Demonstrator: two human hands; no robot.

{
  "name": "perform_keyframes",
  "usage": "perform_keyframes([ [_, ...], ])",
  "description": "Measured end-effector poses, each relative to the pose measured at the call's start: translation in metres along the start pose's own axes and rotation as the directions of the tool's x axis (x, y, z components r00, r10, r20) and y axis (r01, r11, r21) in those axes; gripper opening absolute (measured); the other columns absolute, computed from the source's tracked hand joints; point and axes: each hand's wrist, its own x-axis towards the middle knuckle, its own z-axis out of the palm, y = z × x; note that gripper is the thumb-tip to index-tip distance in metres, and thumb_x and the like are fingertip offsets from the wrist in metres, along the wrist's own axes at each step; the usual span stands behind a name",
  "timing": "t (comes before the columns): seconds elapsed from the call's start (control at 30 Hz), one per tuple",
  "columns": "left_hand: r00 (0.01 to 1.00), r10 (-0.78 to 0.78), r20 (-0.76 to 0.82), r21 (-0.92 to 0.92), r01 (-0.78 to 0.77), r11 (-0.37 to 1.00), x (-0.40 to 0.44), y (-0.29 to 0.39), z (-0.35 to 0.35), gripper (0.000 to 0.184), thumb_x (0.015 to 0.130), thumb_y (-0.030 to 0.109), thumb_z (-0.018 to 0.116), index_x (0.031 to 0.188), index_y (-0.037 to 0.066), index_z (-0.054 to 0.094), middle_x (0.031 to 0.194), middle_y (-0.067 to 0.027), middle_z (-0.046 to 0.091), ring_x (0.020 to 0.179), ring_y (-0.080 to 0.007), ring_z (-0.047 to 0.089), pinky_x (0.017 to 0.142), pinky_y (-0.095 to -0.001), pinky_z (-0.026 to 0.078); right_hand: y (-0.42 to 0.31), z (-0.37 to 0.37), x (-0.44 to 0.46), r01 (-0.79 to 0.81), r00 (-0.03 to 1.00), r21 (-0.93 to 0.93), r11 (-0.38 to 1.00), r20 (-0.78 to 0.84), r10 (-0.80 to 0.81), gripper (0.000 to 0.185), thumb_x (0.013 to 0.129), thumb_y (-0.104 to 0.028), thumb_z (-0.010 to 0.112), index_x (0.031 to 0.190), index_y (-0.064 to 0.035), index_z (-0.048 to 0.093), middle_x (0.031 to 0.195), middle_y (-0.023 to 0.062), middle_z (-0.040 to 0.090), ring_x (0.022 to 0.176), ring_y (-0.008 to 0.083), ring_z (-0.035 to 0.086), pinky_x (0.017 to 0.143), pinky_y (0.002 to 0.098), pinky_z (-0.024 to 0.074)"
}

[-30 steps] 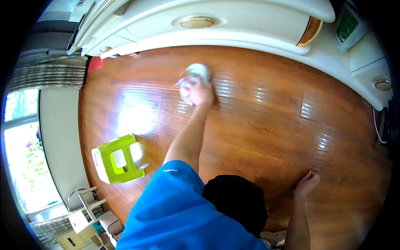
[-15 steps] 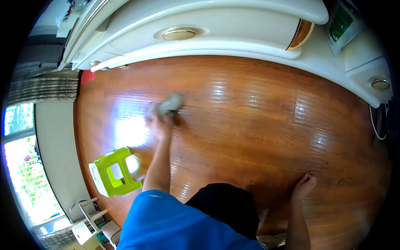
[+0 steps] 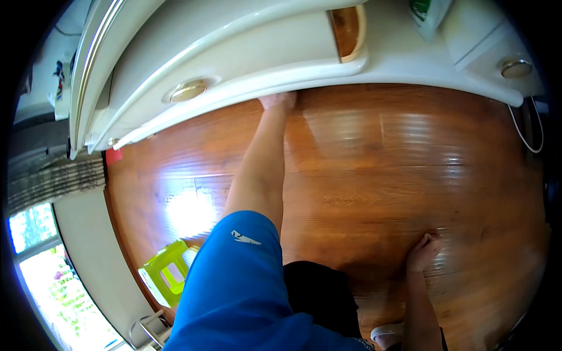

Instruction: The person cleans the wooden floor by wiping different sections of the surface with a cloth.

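My left hand point(image 3: 278, 100) is at the lower edge of the white cabinet point(image 3: 275, 47), with the arm stretched out over the wooden floor point(image 3: 351, 193). Its fingers are hidden under the cabinet's edge, and the grey-white cloth from the earlier frames is out of sight. On the right, my right hand point(image 3: 425, 253) rests on the floor with its fingers curled in and nothing seen in them.
A green stool point(image 3: 168, 272) stands on the floor at the left, partly behind the blue sleeve point(image 3: 237, 275). At the right a white cable point(image 3: 530, 140) hangs by the cabinet. A red item point(image 3: 113, 156) lies at the far left corner.
My left hand has moved from the open floor to the cabinet's base, and the cloth is no longer visible. The view has shifted. My right hand stays curled on the floor.
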Motion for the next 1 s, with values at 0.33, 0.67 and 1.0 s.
perform_keyframes([
  [0.33, 0.782, 0.62, -0.066, -0.457, -0.576, 0.678, -0.064, 0.26, -0.036, 0.059, 0.094, 0.053, 0.037, 0.137, 0.013, 0.043, 0.138, -0.0191, 0.045, 0.133, -0.0358, 0.035, 0.109, -0.0527, 0.021, -0.014, -0.005, 0.004, -0.005, 1.0, -0.012, 1.0, -0.027, 0.004, 0.017, 0.084, 0.001, 0.06, 0.092, -0.0051, 0.046, 0.095, 0.0148, 0.052, 0.09, 0.0343, 0.051, 0.078, 0.0467, 0.0396],
  [0.67, 0.324, 0.926, -0.197, -0.563, -0.81, 0.163, -0.151, 0.358, -0.043, 0.047, 0.091, 0.012, 0.049, 0.136, 0.025, 0.046, 0.143, -0.0141, 0.04, 0.137, -0.0335, 0.03, 0.112, -0.0498, 0.023, -0.015, -0.007, 0.004, -0.014, 1.0, 0.105, 0.994, -0.018, 0.016, 0.027, 0.077, 0.001, 0.067, 0.094, -0.0087, 0.049, 0.092, 0.0101, 0.053, 0.084, 0.0301, 0.053, 0.069, 0.0412, 0.0388],
  [1.0, 0.345, 0.903, 0.255, -0.963, 0.173, 0.206, -0.172, 0.229, -0.059, 0.065, 0.079, -0.006, 0.055, 0.138, 0.014, 0.038, 0.127, -0.0064, 0.051, 0.119, -0.0185, 0.047, 0.095, -0.0291, 0.042, -0.016, -0.013, 0.007, -0.047, 0.999, 0.104, 0.993, -0.01, 0.048, 0.028, 0.077, -0.001, 0.069, 0.093, -0.0095, 0.048, 0.091, 0.0087, 0.052, 0.082, 0.0285, 0.051, 0.07, 0.0399, 0.038],
])
